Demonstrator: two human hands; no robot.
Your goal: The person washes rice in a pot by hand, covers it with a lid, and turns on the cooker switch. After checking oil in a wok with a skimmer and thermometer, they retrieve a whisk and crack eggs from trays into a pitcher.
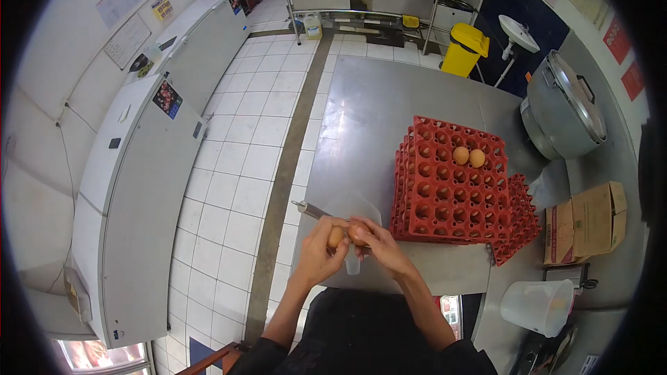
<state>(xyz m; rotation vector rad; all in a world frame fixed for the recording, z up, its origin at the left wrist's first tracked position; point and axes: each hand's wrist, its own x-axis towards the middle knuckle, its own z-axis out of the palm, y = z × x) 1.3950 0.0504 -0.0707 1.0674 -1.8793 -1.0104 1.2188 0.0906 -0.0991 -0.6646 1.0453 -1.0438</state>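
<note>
My left hand [318, 251] is closed around a brown egg [335, 237]. Close beside it, my right hand [384, 248] grips another brown egg [357, 234]; whether the two eggs touch I cannot tell. Both hands are over a translucent plastic container [353, 265], mostly hidden by them. A metal utensil [310, 210] pokes out past my left hand, its far end covered. To the right stands a stack of red egg trays [445, 198], with two brown eggs [469, 157] sitting in the top tray.
Another red tray [517, 219] leans beside the stack on the steel table [361, 107]. Farther right are a large lidded pot [559, 107], a cardboard box [587, 226] and a translucent bucket [531, 309]. White chest freezers [149, 215] line the left; a yellow bin [464, 52] stands beyond the table.
</note>
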